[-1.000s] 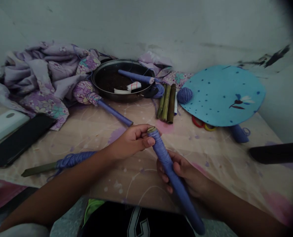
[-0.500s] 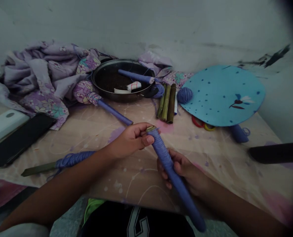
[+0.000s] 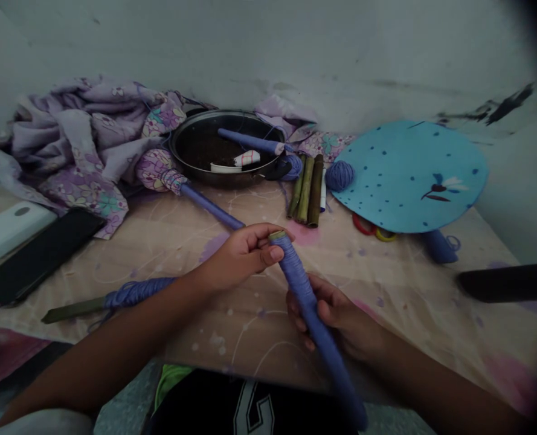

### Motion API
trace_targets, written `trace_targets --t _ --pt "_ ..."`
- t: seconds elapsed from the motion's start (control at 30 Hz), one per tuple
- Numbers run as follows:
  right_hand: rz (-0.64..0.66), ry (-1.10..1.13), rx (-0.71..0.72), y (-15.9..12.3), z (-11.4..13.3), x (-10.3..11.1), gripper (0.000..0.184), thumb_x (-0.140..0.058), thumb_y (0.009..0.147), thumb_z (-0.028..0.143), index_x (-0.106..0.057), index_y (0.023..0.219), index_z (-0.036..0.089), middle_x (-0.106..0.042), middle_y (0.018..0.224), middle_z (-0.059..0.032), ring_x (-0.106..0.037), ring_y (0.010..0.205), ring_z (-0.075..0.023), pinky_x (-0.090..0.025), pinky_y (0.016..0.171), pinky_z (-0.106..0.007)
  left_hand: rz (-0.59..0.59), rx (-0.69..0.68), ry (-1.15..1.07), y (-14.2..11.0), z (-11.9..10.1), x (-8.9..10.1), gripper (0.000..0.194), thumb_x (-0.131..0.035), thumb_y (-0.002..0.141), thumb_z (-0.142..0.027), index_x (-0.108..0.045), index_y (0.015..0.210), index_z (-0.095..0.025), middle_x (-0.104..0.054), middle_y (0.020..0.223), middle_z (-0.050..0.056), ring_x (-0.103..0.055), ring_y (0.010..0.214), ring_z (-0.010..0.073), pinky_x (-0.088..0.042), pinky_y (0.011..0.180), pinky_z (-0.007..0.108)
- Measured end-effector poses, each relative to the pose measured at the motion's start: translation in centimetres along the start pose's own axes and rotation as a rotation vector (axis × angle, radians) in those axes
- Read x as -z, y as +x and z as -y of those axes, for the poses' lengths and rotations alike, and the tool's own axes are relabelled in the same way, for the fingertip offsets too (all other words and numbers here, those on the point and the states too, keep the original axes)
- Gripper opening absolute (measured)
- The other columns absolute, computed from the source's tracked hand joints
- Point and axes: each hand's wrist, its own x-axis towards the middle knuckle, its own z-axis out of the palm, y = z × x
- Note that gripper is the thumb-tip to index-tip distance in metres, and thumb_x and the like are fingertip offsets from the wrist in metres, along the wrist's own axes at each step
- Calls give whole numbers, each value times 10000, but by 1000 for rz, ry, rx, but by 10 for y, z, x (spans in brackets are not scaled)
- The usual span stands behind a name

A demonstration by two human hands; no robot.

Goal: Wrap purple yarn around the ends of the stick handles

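A long stick wrapped in blue-purple yarn (image 3: pixel 316 314) slants between my hands, its bare greenish end up and its lower end over the table's near edge. My left hand (image 3: pixel 245 251) pinches the upper end between thumb and fingers. Around the middle of the stick, my right hand (image 3: pixel 329 308) is closed, fingers curled behind it. Beyond my left hand lies another yarn-wrapped stick (image 3: pixel 209 205) with a floral cloth bulb (image 3: pixel 157 170) at its end. Under my left forearm rests a flat stick wound with loose blue yarn (image 3: pixel 136 293).
At the back stands a dark pan (image 3: pixel 196 175) holding dark crumbs and a yarn-wrapped stick. Several bare stalks (image 3: pixel 314 190), a yarn ball (image 3: pixel 340 176) and a blue round fan-like sheet (image 3: pixel 408 175) lie right of it. Crumpled floral cloth (image 3: pixel 82 139) and a black phone (image 3: pixel 41 257) are left.
The lower end of the wrapped stick has swung slightly left. Both hands keep their hold in nearly the same place.
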Motion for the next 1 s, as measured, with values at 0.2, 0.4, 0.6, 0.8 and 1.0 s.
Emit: trace_targets --t 0.2,0.4,0.6,0.8,1.0 --pt "-76 15 -112 -2 1 7 327 -667 790 427 -627 867 112 -638 635 -31 -574 452 -78 -468 431 -166 0 -41 -25 1 -3 -2 376 -713 703 -387 -582 946 -131 -461 620 -58 -336 477 34 -245 434 177" --pt "-54 -29 -105 -2 0 7 298 -589 851 436 -555 956 159 -645 690 -33 -595 493 -96 -475 441 -182 -33 -60 -15 0 -3 -2 382 -719 700 -377 -594 964 -130 -506 655 -43 -384 502 40 -268 448 176" --pt "-99 -76 18 0 1 -1 529 -806 648 333 -485 1052 216 -610 785 0 -572 592 -104 -505 468 -196 -83 -22 -2 2 3 1 425 -713 703 -402 -580 1005 -134 -458 609 -63 -286 439 24 -175 395 181" --pt "-80 -29 -28 -1 4 0 341 -679 785 349 -474 1003 185 -667 731 -26 -607 527 -95 -472 483 -180 -53 -15 -21 4 6 5 425 -712 691 -427 -591 971 -131 -434 607 -59 -264 445 29 -143 399 190" --pt "-35 -45 12 -2 0 -1 244 -576 832 332 -494 1001 177 -638 671 -25 -608 526 -125 -482 494 -223 -22 11 8 2 9 3 416 -700 700 -428 -592 974 -134 -464 642 -41 -282 465 33 -152 416 200"
